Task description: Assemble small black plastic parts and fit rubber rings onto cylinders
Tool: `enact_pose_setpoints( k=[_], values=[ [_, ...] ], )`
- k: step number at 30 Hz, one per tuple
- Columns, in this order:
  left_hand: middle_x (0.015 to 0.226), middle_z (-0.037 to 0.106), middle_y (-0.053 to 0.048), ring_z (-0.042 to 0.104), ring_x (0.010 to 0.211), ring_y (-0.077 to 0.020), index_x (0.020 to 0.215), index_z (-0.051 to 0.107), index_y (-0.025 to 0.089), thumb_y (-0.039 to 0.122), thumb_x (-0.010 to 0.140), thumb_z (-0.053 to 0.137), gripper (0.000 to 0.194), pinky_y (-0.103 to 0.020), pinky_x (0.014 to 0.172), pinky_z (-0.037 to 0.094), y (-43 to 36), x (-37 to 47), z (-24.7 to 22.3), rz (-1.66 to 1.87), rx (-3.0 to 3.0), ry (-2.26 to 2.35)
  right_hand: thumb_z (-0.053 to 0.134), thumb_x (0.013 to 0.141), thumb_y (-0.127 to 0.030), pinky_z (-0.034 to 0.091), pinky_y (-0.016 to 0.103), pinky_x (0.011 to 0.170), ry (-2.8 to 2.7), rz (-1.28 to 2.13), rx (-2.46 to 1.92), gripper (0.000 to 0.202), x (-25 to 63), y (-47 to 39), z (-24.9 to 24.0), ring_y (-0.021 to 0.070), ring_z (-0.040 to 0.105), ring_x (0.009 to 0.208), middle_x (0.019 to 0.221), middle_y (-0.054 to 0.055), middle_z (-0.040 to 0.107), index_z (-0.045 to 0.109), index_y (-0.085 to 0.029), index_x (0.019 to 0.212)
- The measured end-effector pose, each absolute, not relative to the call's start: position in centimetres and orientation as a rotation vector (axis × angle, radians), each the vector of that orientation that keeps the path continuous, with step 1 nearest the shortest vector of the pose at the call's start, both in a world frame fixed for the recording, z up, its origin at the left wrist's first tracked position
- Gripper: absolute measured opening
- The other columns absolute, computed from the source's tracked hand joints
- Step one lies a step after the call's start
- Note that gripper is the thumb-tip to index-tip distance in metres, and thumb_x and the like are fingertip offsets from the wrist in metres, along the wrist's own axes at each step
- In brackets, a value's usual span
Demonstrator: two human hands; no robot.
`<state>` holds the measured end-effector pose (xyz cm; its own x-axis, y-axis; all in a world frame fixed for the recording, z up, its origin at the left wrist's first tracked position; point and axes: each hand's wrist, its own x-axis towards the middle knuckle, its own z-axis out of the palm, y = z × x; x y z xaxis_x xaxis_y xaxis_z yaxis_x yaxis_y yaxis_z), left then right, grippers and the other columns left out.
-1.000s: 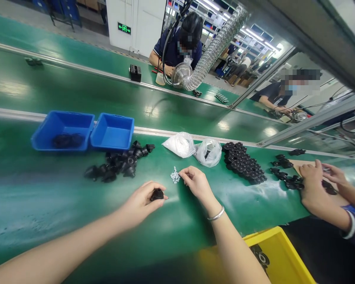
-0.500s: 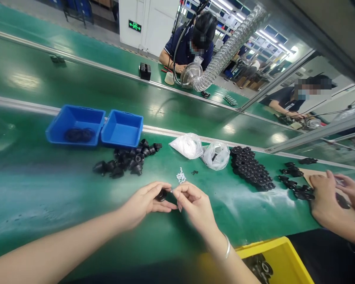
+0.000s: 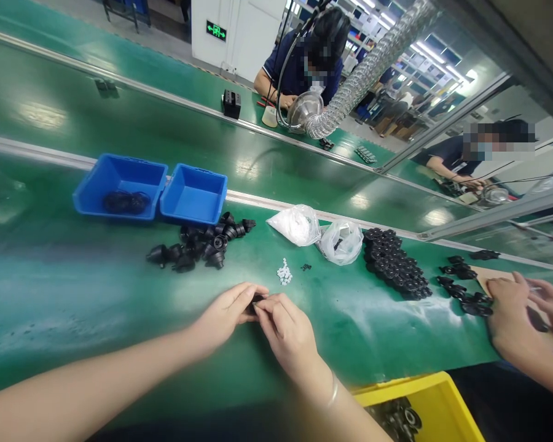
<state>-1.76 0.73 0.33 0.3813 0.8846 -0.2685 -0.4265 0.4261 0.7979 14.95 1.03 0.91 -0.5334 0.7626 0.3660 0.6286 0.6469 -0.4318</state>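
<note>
My left hand is closed around a small round black plastic part, mostly covered by fingers. At the part's opening, the fingers of my right hand are pinched together; whatever they hold is hidden. Just beyond my hands lie a small heap of pale grey-white pieces and a few tiny black bits. To the left of these, black cone-shaped parts are piled on the green table.
Two blue bins stand at the back left. Behind the heaps sit two plastic bags. Rows of black parts lie right. A yellow bin is at lower right, near a co-worker's hands. Another person works opposite.
My right hand has moved left to the black part, and its fingertips now meet it at my left hand. The small pale piece seen in my right fingertips is now out of sight.
</note>
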Motion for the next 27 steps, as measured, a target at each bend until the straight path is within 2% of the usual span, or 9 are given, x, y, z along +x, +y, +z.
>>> enact_pose_setpoints(
  k=[6, 11, 16, 22, 25, 27],
  values=[
    [0.126, 0.058, -0.007, 0.049, 0.122, -0.0252, 0.121, 0.056, 0.023, 0.021, 0.090, 0.045, 0.033, -0.044, 0.108, 0.036, 0.4, -2.3, 0.3, 0.881, 1.031, 0.878, 0.048, 0.092, -0.012, 0.054, 0.036, 0.070, -2.405, 0.177, -1.058, 0.023, 15.3, 0.7, 0.6, 0.0226, 0.063, 0.085, 0.089, 0.010, 0.064, 0.056, -0.021, 0.111],
    [0.134, 0.052, -0.007, 0.044, 0.127, -0.0254, 0.129, 0.049, 0.024, 0.019, 0.089, 0.043, 0.041, -0.043, 0.111, 0.032, 0.0, -2.5, 0.3, 0.843, 1.310, 0.982, 0.049, 0.091, -0.010, 0.054, 0.038, 0.071, -2.462, 0.080, -1.024, 0.030, 15.4, 0.4, 0.6, 0.0245, 0.062, 0.086, 0.091, 0.011, 0.063, 0.054, -0.020, 0.119],
    [0.142, 0.042, -0.008, 0.037, 0.133, -0.0227, 0.138, 0.039, 0.022, 0.018, 0.091, 0.036, 0.047, -0.039, 0.114, 0.029, -0.2, -2.6, 0.0, 0.757, 1.417, 0.961, 0.048, 0.091, -0.008, 0.055, 0.037, 0.073, -2.474, 0.123, -0.992, 0.032, 15.5, 0.4, 0.4, 0.0237, 0.063, 0.086, 0.092, 0.011, 0.064, 0.054, -0.018, 0.120],
    [0.145, 0.040, -0.008, 0.033, 0.136, -0.0242, 0.140, 0.037, 0.023, 0.023, 0.092, 0.040, 0.048, -0.042, 0.117, 0.023, -0.4, -2.3, -0.1, 0.737, 1.394, 0.960, 0.045, 0.093, -0.011, 0.054, 0.036, 0.075, -2.538, 0.197, -0.984, 0.025, 15.6, 0.5, 1.5, 0.0226, 0.063, 0.089, 0.093, 0.010, 0.065, 0.059, -0.018, 0.113],
    [0.145, 0.039, -0.009, 0.036, 0.135, -0.0272, 0.140, 0.038, 0.025, 0.033, 0.093, 0.042, 0.048, -0.045, 0.113, 0.031, -0.4, -1.9, 0.1, 0.778, 1.207, 0.899, 0.047, 0.094, -0.014, 0.053, 0.033, 0.077, -2.458, 0.342, -0.991, 0.019, 17.0, 1.5, 2.8, 0.0191, 0.062, 0.088, 0.093, 0.008, 0.065, 0.060, -0.020, 0.106],
    [0.143, 0.040, -0.011, 0.040, 0.132, -0.0292, 0.140, 0.037, 0.024, 0.039, 0.093, 0.043, 0.049, -0.046, 0.109, 0.038, -0.4, -1.5, 0.3, 0.801, 1.084, 0.802, 0.048, 0.094, -0.017, 0.052, 0.031, 0.076, -2.273, 0.361, -1.179, 0.014, 18.8, 2.7, 3.1, 0.0170, 0.062, 0.083, 0.088, 0.005, 0.064, 0.061, -0.021, 0.098]
  ],
)
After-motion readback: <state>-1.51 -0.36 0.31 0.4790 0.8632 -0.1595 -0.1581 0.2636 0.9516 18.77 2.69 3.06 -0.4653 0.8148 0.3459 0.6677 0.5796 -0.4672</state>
